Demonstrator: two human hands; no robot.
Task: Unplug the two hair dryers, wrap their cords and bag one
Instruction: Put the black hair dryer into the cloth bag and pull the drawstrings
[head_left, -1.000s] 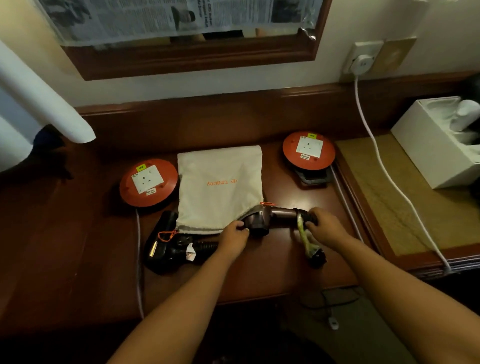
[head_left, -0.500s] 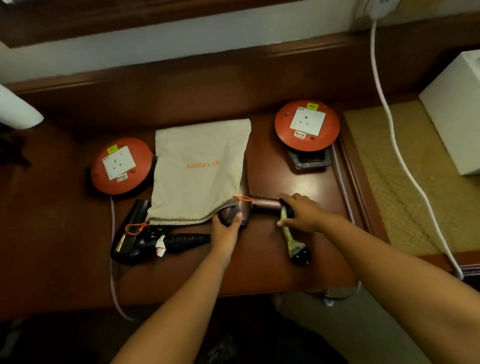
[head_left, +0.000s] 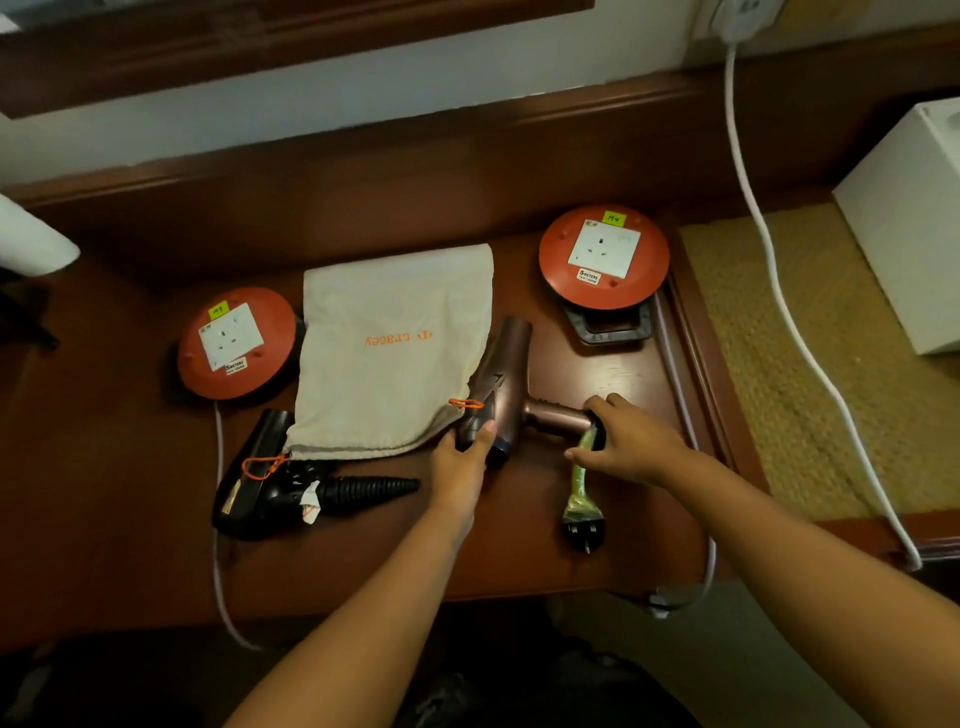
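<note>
Dark wood desk (head_left: 597, 374): my left hand (head_left: 460, 457) grips the bronze dryer (head_left: 501, 384) at its rear end, right hand (head_left: 631, 441) curls round its handle; barrel points away, beside the bag (head_left: 389, 353), whose mouth faces my left hand

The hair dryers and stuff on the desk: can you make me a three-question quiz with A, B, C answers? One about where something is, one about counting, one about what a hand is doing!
1. Where does the cloth bag lie?
A. between the two reels
B. on the white box
C. on the floor

2. How many round red reels are on the desk?
A. one
B. two
C. four

3. What is the left hand doing?
A. resting flat
B. gripping the bronze hair dryer
C. holding the plug

Answers: 1 A, the left reel and right reel flank it. 2 B, only those two show. 3 B, its fingers curl round the dryer's barrel end.
</note>
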